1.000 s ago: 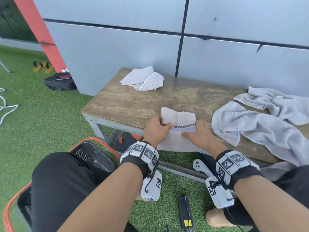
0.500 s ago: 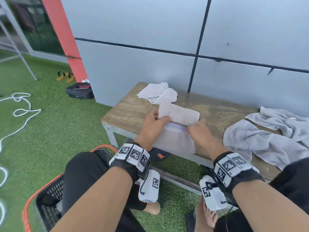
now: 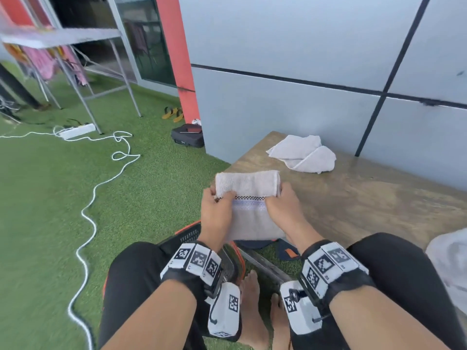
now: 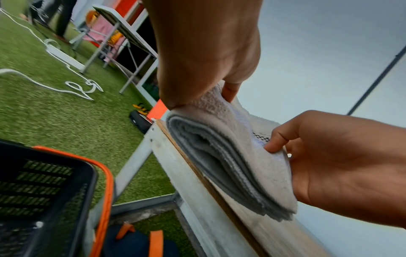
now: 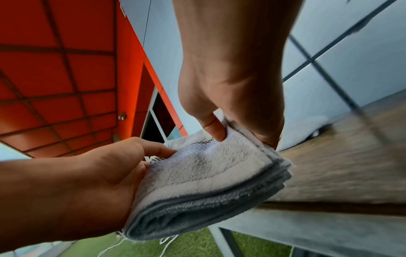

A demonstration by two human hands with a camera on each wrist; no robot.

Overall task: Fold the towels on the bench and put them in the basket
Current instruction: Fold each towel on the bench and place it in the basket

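Note:
Both hands hold a folded pale towel (image 3: 249, 195) with a checked stripe in the air, just off the left front corner of the wooden bench (image 3: 353, 198). My left hand (image 3: 222, 198) pinches its left edge and my right hand (image 3: 278, 195) pinches its right edge. The wrist views show the towel's stacked layers (image 4: 230, 156) (image 5: 208, 173), thumbs on top and fingers beneath. The black basket (image 3: 189, 236) with an orange rim (image 4: 105, 182) sits on the grass below, partly hidden by my left knee. A small crumpled towel (image 3: 303, 154) lies at the bench's back.
Another pale towel (image 3: 449, 269) shows at the right edge. A dark bag with orange straps (image 4: 140, 243) lies under the bench. A white cable (image 3: 88, 215), a power strip (image 3: 75, 130), a black case (image 3: 188, 135) and a metal rack (image 3: 83, 72) are on the grass to the left.
The folded towel has come up off the bench and travelled left towards the bench's left end, both hands still holding it. My view has swung left.

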